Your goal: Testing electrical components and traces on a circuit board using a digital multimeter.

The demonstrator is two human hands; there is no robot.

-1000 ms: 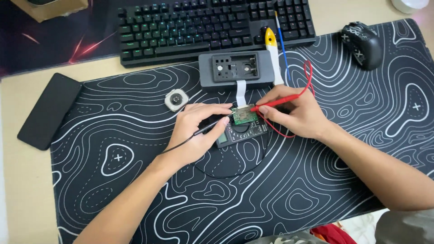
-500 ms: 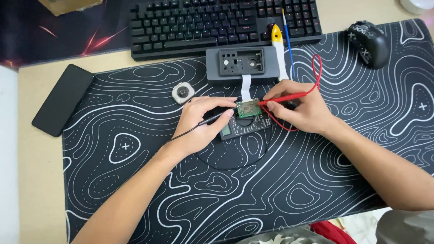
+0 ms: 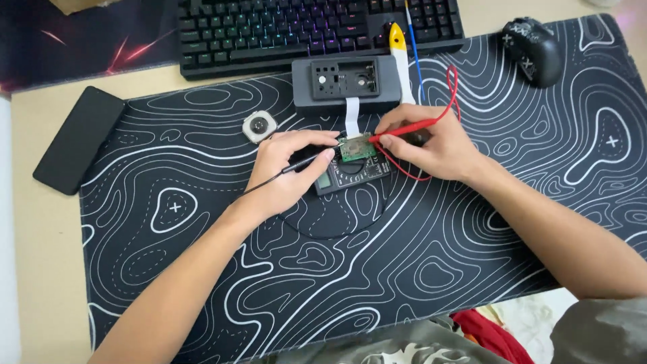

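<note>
A small green circuit board lies on a dark multimeter in the middle of the black desk mat. My left hand grips a black test probe, its tip at the board's left edge. My right hand pinches a red test probe, its tip at the board's upper right corner. A white ribbon cable runs from the board up to a grey device casing. The red lead loops up past the casing.
A backlit keyboard lies along the mat's far edge. A small round white part sits left of my hands, a black phone at the mat's left edge, a dark mouse at the far right. A yellow-tipped tool rests beside the casing.
The view has shifted slightly, so everything sits a little lower in the frame. Both hands and both probes stay on the circuit board as before.
</note>
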